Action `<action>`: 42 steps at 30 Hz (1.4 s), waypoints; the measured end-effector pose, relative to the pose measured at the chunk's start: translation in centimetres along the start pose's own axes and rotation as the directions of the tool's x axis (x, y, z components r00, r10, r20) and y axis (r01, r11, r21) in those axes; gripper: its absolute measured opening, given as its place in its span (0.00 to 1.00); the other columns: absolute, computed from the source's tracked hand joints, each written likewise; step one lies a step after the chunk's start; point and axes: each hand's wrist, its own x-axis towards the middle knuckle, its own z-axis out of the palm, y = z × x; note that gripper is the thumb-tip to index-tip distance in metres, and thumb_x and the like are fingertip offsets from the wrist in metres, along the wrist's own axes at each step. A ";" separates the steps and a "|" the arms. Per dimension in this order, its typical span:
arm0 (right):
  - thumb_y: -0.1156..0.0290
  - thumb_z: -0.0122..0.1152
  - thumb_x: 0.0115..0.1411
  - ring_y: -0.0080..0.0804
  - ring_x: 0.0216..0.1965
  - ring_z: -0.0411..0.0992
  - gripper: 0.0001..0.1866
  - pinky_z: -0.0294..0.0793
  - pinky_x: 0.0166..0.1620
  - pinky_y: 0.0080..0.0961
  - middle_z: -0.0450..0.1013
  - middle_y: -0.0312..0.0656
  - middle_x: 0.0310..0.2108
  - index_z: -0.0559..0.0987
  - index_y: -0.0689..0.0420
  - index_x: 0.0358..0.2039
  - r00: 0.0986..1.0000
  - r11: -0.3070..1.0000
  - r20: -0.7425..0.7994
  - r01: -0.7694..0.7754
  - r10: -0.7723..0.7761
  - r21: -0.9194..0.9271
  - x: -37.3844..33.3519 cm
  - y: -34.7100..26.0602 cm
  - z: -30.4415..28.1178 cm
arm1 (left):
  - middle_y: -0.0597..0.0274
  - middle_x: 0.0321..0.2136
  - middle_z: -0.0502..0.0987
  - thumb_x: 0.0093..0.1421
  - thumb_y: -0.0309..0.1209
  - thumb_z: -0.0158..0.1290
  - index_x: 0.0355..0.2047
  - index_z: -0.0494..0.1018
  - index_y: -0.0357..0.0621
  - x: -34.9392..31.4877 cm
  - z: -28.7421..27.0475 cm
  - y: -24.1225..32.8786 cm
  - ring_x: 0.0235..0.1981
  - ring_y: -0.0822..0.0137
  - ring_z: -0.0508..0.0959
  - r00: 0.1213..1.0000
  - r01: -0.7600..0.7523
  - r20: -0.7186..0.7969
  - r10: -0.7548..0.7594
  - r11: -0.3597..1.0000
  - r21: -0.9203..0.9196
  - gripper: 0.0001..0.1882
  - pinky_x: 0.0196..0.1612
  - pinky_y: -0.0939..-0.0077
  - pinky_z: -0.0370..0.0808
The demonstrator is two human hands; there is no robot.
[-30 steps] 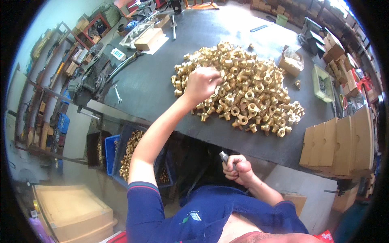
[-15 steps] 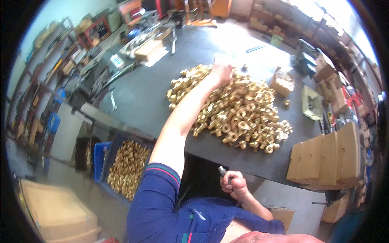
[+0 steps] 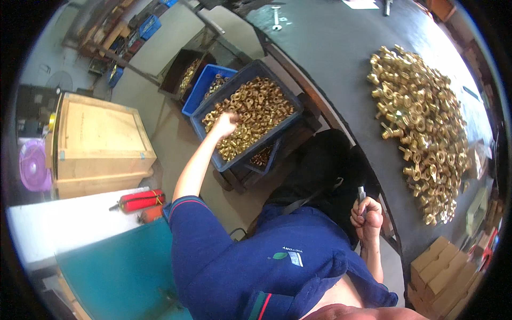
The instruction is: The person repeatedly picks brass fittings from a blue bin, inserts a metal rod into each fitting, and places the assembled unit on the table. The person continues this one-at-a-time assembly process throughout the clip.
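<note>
From here I see the left grip (image 3: pixel 226 124) over the dark bin (image 3: pixel 266 141), brass fittings (image 3: pixel 261 104) just beside it; whether it is closed, I cannot tell. My right grip (image 3: pixel 367 216) is clenched around a grey metal tool (image 3: pixel 362 192).

Dark worktable (image 3: pixel 330 64) with pale glare, grey floor (image 3: pixel 169 128), cluttered shelving (image 3: pixel 109 26) beyond
</note>
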 end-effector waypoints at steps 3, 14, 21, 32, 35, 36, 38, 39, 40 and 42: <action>0.76 0.48 0.43 0.15 0.12 0.51 0.03 0.49 0.15 0.11 0.57 0.34 0.14 0.66 0.60 0.17 0.999 0.997 -0.031 -0.039 0.037 -0.067 1.3 -0.1 1.2 | 0.52 0.34 0.77 0.45 0.26 0.52 0.45 0.72 0.43 -3.4 1.9 -2.1 0.35 0.62 0.76 0.939 0.341 0.032 -0.344 0.937 0.077 0.22 0.39 0.70 0.73; 0.84 0.42 0.38 0.17 0.13 0.52 0.05 0.48 0.15 0.13 0.60 0.38 0.16 0.67 0.62 0.17 0.993 0.989 -0.096 -0.086 0.075 -0.124 2.8 1.2 3.3 | 0.47 0.31 0.77 0.49 0.31 0.49 0.30 0.77 0.40 -0.2 7.6 -1.8 0.35 0.52 0.77 0.917 0.394 -0.092 -0.389 0.839 0.375 0.11 0.41 0.61 0.71; 0.85 0.41 0.36 0.18 0.12 0.53 0.06 0.49 0.14 0.13 0.61 0.39 0.16 0.67 0.63 0.16 0.982 0.988 -0.133 -0.141 0.132 -0.062 2.5 1.4 2.5 | 0.49 0.34 0.77 0.51 0.41 0.52 0.34 0.76 0.43 0.1 8.4 -4.5 0.39 0.54 0.76 0.881 0.469 -0.089 -0.465 0.831 0.298 0.16 0.41 0.62 0.72; 0.82 0.47 0.34 0.22 0.22 0.63 0.08 0.59 0.25 0.20 0.66 0.35 0.17 0.73 0.60 0.18 0.981 0.676 0.192 0.144 -0.003 -0.722 4.7 1.5 3.7 | 0.53 0.31 0.78 0.56 0.23 0.50 0.35 0.74 0.33 -5.8 1.3 17.1 0.26 0.67 0.78 0.958 0.076 0.165 0.233 0.347 -0.935 0.07 0.29 0.75 0.77; 0.78 0.52 0.36 0.25 0.23 0.65 0.06 0.61 0.26 0.23 0.66 0.39 0.19 0.74 0.59 0.19 0.962 0.621 0.273 0.222 -0.014 -0.752 4.8 0.5 4.3 | 0.53 0.31 0.77 0.56 0.22 0.49 0.34 0.74 0.32 -7.3 2.8 23.1 0.27 0.67 0.78 0.895 0.160 0.285 0.342 0.350 -0.923 0.07 0.29 0.76 0.77; 0.77 0.52 0.36 0.29 0.22 0.65 0.05 0.62 0.26 0.25 0.66 0.40 0.19 0.73 0.59 0.19 0.961 0.604 0.277 0.232 -0.020 -0.762 4.7 -0.1 4.4 | 0.54 0.30 0.77 0.56 0.22 0.50 0.34 0.74 0.32 -7.8 3.3 24.7 0.27 0.67 0.78 0.869 0.175 0.319 0.378 0.367 -0.914 0.07 0.29 0.76 0.77; 0.75 0.54 0.36 0.33 0.22 0.65 0.04 0.62 0.25 0.27 0.65 0.41 0.19 0.73 0.58 0.18 0.957 0.523 0.283 0.274 -0.064 -0.807 4.3 -0.1 3.7 | 0.56 0.28 0.77 0.56 0.21 0.50 0.34 0.74 0.32 -8.8 3.9 27.6 0.25 0.71 0.76 0.834 0.197 0.394 0.385 0.459 -0.866 0.06 0.28 0.79 0.75; 0.74 0.54 0.36 0.33 0.22 0.65 0.04 0.62 0.25 0.28 0.65 0.42 0.19 0.73 0.58 0.18 0.958 0.510 0.276 0.276 -0.078 -0.815 4.0 -0.1 3.2 | 0.57 0.28 0.77 0.56 0.22 0.50 0.34 0.73 0.32 -9.0 4.4 28.5 0.25 0.71 0.76 0.833 0.187 0.403 0.380 0.491 -0.851 0.06 0.28 0.80 0.74; 0.73 0.54 0.36 0.34 0.21 0.65 0.05 0.61 0.25 0.28 0.64 0.42 0.19 0.73 0.58 0.18 0.959 0.497 0.270 0.278 -0.090 -0.822 3.8 -0.1 2.7 | 0.58 0.27 0.77 0.56 0.22 0.51 0.34 0.73 0.32 -9.2 4.9 29.2 0.24 0.72 0.75 0.832 0.177 0.409 0.375 0.521 -0.835 0.07 0.27 0.81 0.74; 0.71 0.55 0.37 0.35 0.21 0.65 0.05 0.61 0.24 0.29 0.64 0.43 0.18 0.73 0.57 0.18 0.962 0.419 0.253 0.274 -0.108 -0.866 3.1 -0.3 2.2 | 0.59 0.27 0.76 0.56 0.22 0.51 0.34 0.73 0.31 -9.1 5.2 29.9 0.23 0.73 0.75 0.816 0.163 0.413 0.405 0.524 -0.836 0.07 0.27 0.82 0.73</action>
